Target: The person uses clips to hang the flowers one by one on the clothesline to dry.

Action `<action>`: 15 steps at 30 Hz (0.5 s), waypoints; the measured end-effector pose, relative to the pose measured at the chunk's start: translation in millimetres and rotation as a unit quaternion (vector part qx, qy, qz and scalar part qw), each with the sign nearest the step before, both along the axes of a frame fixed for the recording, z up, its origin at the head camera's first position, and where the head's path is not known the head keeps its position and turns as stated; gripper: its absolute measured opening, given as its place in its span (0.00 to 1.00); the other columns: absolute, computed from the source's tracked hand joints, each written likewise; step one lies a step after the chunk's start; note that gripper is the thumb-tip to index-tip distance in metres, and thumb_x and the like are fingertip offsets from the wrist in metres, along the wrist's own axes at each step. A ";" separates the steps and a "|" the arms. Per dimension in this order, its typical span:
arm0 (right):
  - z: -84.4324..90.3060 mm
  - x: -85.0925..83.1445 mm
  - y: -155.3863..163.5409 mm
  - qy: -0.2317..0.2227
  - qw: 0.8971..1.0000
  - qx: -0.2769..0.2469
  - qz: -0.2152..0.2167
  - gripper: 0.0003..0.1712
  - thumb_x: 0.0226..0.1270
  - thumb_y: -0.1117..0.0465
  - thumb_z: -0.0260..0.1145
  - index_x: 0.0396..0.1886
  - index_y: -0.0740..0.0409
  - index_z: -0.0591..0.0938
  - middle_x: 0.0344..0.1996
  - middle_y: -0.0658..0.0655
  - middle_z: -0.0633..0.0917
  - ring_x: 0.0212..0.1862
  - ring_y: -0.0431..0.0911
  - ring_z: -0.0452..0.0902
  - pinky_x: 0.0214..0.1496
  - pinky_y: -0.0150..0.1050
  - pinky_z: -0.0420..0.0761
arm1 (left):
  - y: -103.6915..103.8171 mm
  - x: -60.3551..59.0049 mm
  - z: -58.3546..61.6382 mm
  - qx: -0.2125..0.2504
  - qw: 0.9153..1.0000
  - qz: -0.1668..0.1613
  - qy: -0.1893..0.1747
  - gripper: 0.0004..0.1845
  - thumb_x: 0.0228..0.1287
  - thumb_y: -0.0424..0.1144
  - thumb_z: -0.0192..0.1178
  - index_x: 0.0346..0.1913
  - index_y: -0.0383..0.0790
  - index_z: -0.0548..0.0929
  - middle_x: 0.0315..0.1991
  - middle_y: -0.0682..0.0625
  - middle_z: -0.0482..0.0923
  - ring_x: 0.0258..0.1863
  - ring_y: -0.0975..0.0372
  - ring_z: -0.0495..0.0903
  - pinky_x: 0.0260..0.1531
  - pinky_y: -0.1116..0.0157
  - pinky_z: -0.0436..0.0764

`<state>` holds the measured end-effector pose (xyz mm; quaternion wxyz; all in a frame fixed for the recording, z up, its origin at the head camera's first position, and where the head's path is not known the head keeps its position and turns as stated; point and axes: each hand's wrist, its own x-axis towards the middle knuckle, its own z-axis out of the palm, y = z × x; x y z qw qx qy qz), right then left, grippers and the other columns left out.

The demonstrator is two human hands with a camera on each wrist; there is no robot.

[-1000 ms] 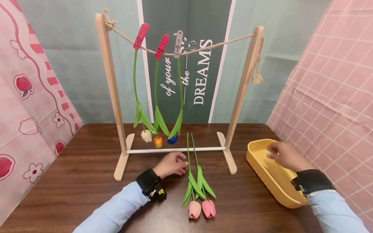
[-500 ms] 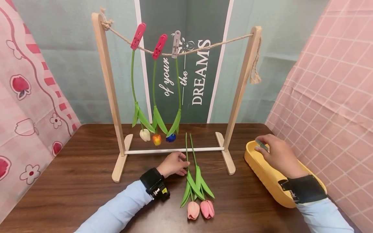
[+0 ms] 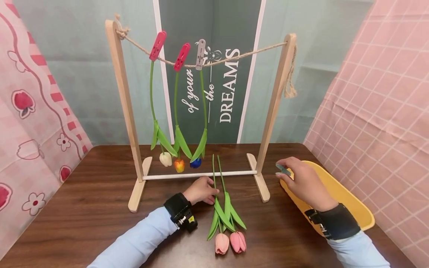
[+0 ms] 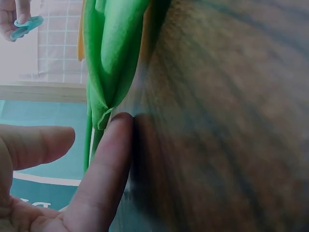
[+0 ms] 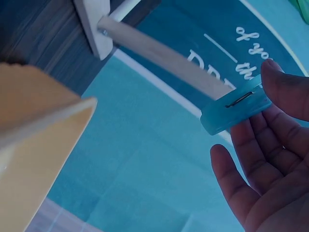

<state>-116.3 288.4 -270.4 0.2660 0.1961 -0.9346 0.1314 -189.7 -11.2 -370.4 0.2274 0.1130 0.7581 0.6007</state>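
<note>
left hand [image 3: 200,190]: fingers straight, tips touching the stems of two pink tulips [image 3: 225,208] lying on the table, just in front of the rack [image 3: 201,175].
right hand [image 3: 299,181]: pinching a teal clip [image 3: 283,170] at the fingertips, right of the rack's foot, over the yellow tray [image 3: 348,208] edge.

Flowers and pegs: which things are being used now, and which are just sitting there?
In use: blue peg pinched by right hand; left hand touching the two pink tulips; rope rack.
Just there: yellow tray, dreams sign, pink cloths.
</note>
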 end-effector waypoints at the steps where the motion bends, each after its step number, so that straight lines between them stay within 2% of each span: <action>1: -0.7 0.0 -2.2 0.002 1.000 -0.001 0.004 0.20 0.47 0.70 0.78 0.41 0.64 0.81 0.33 0.56 0.81 0.31 0.48 0.77 0.33 0.47 0.80 | 0.5 0.1 0.1 -0.002 1.000 -0.002 0.000 0.19 0.62 0.24 0.61 0.52 0.21 0.66 0.30 0.38 0.81 0.19 0.59 0.80 0.25 0.61 0.85; 7: -4.3 -1.3 -11.8 0.021 0.999 -0.004 0.029 0.19 0.46 0.70 0.78 0.40 0.63 0.82 0.33 0.55 0.82 0.33 0.48 0.78 0.34 0.47 0.80 | 3.2 1.1 0.2 -0.001 1.000 -0.012 0.000 0.16 0.59 0.21 0.60 0.48 0.21 0.68 0.26 0.37 0.81 0.17 0.60 0.78 0.25 0.61 0.85; 15: -3.7 -0.4 -17.8 0.014 0.999 -0.011 0.039 0.19 0.47 0.71 0.78 0.40 0.63 0.82 0.34 0.55 0.82 0.34 0.48 0.79 0.36 0.48 0.81 | 2.9 4.6 0.7 0.019 1.000 -0.010 0.006 0.16 0.57 0.17 0.58 0.47 0.20 0.68 0.28 0.36 0.80 0.16 0.60 0.76 0.23 0.62 0.85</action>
